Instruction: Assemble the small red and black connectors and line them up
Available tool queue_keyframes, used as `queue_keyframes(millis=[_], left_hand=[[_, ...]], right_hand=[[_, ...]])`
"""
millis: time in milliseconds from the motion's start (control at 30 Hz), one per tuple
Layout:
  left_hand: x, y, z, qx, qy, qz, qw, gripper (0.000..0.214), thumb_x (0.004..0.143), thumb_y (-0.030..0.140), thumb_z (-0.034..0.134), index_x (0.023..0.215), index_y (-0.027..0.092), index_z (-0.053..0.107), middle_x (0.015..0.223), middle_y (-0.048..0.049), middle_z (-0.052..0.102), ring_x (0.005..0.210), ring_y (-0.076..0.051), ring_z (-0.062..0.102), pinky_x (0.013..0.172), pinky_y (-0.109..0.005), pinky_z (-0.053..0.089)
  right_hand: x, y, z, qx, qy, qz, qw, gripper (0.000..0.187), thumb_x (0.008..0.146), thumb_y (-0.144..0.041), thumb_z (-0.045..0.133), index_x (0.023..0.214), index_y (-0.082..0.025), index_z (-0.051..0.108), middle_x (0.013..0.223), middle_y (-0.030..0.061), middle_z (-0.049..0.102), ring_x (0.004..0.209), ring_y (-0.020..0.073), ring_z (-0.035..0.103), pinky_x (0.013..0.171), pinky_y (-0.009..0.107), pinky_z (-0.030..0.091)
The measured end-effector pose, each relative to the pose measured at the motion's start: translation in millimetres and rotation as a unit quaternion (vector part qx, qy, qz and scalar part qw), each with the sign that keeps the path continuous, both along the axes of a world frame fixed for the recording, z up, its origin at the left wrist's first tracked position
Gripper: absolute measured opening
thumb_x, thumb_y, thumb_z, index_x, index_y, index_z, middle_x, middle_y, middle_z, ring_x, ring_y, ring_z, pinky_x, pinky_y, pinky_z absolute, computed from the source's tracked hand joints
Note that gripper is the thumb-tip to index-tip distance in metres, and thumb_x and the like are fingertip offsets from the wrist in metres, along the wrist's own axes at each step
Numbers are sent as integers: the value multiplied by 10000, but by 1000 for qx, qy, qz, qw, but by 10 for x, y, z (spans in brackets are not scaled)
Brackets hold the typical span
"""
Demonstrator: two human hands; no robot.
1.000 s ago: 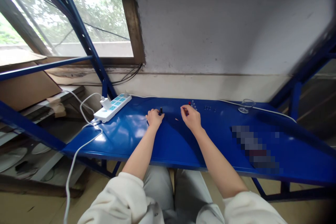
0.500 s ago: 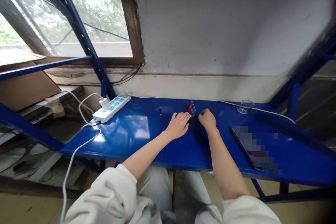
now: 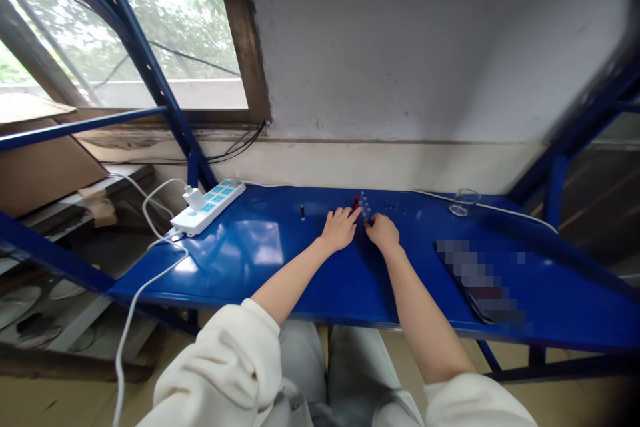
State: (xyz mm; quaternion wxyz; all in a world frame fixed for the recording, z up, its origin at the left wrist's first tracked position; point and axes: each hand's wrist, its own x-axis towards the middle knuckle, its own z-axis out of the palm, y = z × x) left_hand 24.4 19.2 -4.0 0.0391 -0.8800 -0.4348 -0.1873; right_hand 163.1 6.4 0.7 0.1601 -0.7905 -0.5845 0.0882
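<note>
Both of my hands rest on the blue metal shelf (image 3: 280, 267), close together near its back edge. My left hand (image 3: 339, 228) has its fingers stretched towards a small cluster of tiny red and clear pieces (image 3: 362, 205), with the fingertips touching or almost touching it. My right hand (image 3: 383, 232) lies just right of it with its fingers curled at the same cluster; what they pinch is too small to make out. A small black upright piece (image 3: 302, 211) stands alone to the left of my left hand.
A white power strip (image 3: 208, 206) with a plugged-in charger and white cable lies at the shelf's left end. A dark flat device (image 3: 480, 280) lies at the right. A clear ring and thin cable (image 3: 463, 203) sit at the back right. Several tiny dark pieces (image 3: 393, 205) lie beside the cluster.
My left hand left the small black piece and moved right to the cluster. My right hand reached right towards the dark pieces, then came back left to the cluster.
</note>
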Motion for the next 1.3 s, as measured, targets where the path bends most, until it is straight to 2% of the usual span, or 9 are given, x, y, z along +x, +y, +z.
queue_keyframes(millis=[233, 433, 633, 967, 1167, 1300], left_hand=[[5, 51, 46, 28, -10, 0, 1000, 314, 862, 212, 359, 1145, 209, 496, 1010, -71, 549, 937, -192, 455, 786, -336, 329], [-103, 120, 27, 20, -111, -22, 993, 175, 836, 197, 424, 892, 185, 589, 909, -42, 602, 847, -175, 506, 771, -332, 373], [-332, 71, 48, -12, -205, -48, 977, 121, 793, 186, 499, 872, 180, 591, 864, -30, 616, 812, -153, 532, 759, -303, 425], [-496, -111, -31, -68, -385, 9, 920, 104, 770, 200, 531, 848, 158, 586, 800, -29, 626, 651, -100, 584, 628, -244, 474], [-525, -145, 16, -60, -399, 12, 915, 97, 760, 195, 537, 837, 161, 586, 788, -25, 630, 628, -98, 576, 607, -243, 477], [-521, -145, -1, -48, -392, 8, 919, 98, 760, 178, 526, 838, 164, 584, 826, -30, 625, 646, -94, 573, 621, -240, 479]], right_hand=[[-19, 5, -11, 4, -5, -4, 1000, 290, 778, -329, 479, 1004, -158, 543, 1039, 127, 554, 959, 237, 535, 731, 310, 403], [-23, 13, -37, 20, -3, -2, 1000, 278, 784, -337, 476, 995, -169, 545, 1023, 123, 562, 949, 242, 541, 723, 330, 400], [-36, 26, -58, 29, -5, -10, 1000, 263, 795, -345, 467, 970, -167, 550, 1006, 120, 570, 933, 235, 542, 720, 333, 397], [-45, 37, -86, 44, -7, -13, 999, 237, 799, -334, 457, 940, -168, 549, 986, 91, 581, 917, 239, 543, 718, 344, 390], [-65, 17, -50, 32, -5, -6, 999, 189, 797, -319, 454, 866, -178, 557, 941, 89, 596, 892, 224, 554, 715, 337, 375], [-140, -12, -9, 25, -13, 48, 998, 150, 783, -300, 470, 822, -181, 552, 872, 69, 609, 825, 197, 571, 700, 312, 359]])
